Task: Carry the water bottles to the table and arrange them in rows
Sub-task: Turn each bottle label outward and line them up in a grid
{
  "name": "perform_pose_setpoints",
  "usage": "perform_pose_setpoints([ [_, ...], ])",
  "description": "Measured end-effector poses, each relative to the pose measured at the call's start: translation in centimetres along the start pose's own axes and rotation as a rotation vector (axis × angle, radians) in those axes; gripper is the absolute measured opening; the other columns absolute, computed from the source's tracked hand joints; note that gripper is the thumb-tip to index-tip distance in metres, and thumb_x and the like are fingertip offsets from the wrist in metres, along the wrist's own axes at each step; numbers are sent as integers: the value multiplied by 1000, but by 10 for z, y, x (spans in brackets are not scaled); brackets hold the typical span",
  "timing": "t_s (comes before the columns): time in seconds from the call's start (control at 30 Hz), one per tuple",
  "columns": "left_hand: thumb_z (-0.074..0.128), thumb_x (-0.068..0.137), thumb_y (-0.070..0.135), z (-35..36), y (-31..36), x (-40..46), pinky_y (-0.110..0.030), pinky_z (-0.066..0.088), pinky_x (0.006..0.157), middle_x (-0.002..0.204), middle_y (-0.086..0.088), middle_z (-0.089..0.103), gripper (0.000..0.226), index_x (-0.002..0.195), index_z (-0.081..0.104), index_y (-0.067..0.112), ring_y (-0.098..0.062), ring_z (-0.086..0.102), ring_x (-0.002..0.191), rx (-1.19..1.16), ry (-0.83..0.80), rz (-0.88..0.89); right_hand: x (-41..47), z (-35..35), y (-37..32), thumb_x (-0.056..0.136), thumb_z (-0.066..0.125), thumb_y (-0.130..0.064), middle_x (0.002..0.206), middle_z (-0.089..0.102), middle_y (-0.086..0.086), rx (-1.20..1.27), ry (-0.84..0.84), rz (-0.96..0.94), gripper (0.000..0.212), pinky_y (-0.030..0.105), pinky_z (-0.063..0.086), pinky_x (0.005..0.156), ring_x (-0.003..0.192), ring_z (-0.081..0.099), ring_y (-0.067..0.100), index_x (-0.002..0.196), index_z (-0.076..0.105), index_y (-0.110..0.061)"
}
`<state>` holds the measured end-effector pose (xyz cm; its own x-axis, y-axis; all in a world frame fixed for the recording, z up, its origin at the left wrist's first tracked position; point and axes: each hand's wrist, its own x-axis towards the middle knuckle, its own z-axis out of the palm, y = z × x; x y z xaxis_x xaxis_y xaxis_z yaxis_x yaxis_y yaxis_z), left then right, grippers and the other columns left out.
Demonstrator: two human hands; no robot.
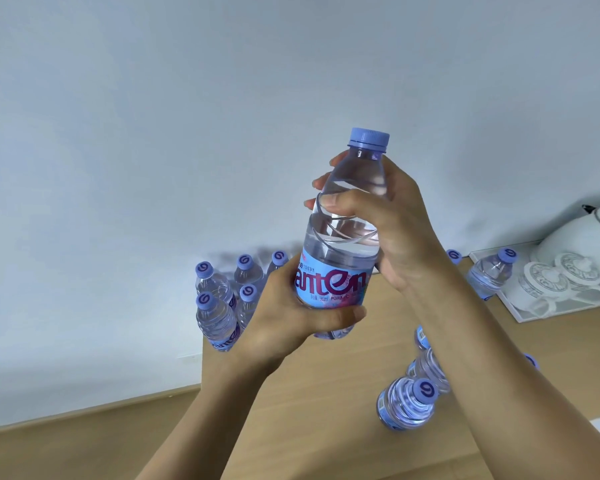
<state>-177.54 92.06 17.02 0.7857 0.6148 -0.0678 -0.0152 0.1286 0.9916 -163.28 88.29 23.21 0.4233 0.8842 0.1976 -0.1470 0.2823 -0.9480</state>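
I hold one clear water bottle (343,244) with a blue label and purple cap upright in front of me, above the wooden table (326,393). My left hand (291,313) grips its lower part around the label. My right hand (388,223) grips its upper body below the neck. Several bottles (219,306) stand grouped at the table's far left corner. More bottles (409,403) stand near my right forearm, partly hidden by it. One bottle (492,275) stands at the right beside a tray.
A white tray (520,317) at the table's right holds a white kettle (582,237) and upturned cups (548,278). A pale wall rises behind the table. Wooden floor (84,441) shows at lower left, below the table's left edge.
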Motion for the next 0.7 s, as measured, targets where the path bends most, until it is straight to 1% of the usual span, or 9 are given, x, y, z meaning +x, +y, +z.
perform_pose_setpoints([
  [0.07, 83, 58, 5, 4, -1, -2, -25, 53, 53, 73, -1, 71, 34, 86, 66, 12, -14, 67, 63, 4, 84, 14, 0, 2, 0, 69, 77, -14, 94, 71, 8, -61, 44, 3, 26, 36, 60, 73, 92, 72, 35, 90, 66, -22],
  [0.17, 86, 56, 5, 11, -4, -2, -23, 53, 52, 71, -3, 70, 38, 86, 65, 16, -12, 66, 60, 60, 215, 70, -2, 8, 2, 72, 81, -22, 100, 70, 5, -182, 153, 0, 35, 21, 55, 65, 79, 72, 13, 100, 62, -15],
  [0.2, 87, 56, 3, 12, -6, -1, -23, 53, 51, 72, -3, 70, 41, 87, 64, 16, -11, 65, 58, 95, 261, 91, -3, 10, 4, 72, 83, -24, 99, 70, 3, -200, 186, -1, 37, 19, 54, 64, 78, 72, 11, 101, 62, -16],
  [0.27, 88, 59, -2, 12, -7, -1, -24, 54, 49, 73, -2, 70, 45, 91, 63, 16, -11, 63, 56, 133, 300, 117, -4, 13, 9, 73, 84, -22, 93, 70, 0, -214, 237, 6, 33, 19, 53, 62, 77, 71, 11, 97, 62, -17],
  [0.4, 90, 59, -1, 9, -10, -4, -29, 58, 53, 79, -3, 71, 51, 98, 62, 14, -14, 67, 62, 102, 240, 80, -3, 13, 12, 71, 77, -8, 77, 68, -3, -181, 236, -4, 24, 22, 53, 60, 68, 68, 13, 87, 60, -14],
  [0.47, 90, 59, -1, 5, -11, -4, -26, 56, 55, 80, -1, 71, 51, 99, 63, 13, -13, 67, 66, 75, 197, 51, -2, 12, 11, 66, 75, -7, 75, 67, 0, -137, 197, 2, 24, 24, 54, 60, 67, 67, 14, 83, 60, -15],
  [0.53, 88, 61, -2, 1, -10, -4, -21, 50, 52, 74, -1, 69, 45, 96, 63, 10, -13, 64, 62, 29, 119, 30, 0, 9, 10, 63, 72, -6, 76, 67, 2, -76, 143, 22, 22, 27, 55, 62, 69, 67, 17, 79, 61, -17],
  [0.6, 85, 62, -1, -1, -9, -5, -21, 45, 48, 68, -3, 65, 40, 93, 60, 4, -16, 58, 56, -9, 36, 29, 2, 5, 9, 62, 72, -7, 79, 69, 3, -45, 85, 31, 22, 34, 58, 68, 74, 68, 18, 76, 65, -21],
  [0.7, 84, 61, 5, -4, -7, -5, -23, 44, 49, 70, -9, 64, 39, 92, 59, 2, -22, 56, 57, -42, -52, 40, 3, 1, 7, 56, 74, -12, 80, 70, 3, -3, 6, 35, 24, 49, 57, 85, 80, 69, 20, 75, 68, -25],
])
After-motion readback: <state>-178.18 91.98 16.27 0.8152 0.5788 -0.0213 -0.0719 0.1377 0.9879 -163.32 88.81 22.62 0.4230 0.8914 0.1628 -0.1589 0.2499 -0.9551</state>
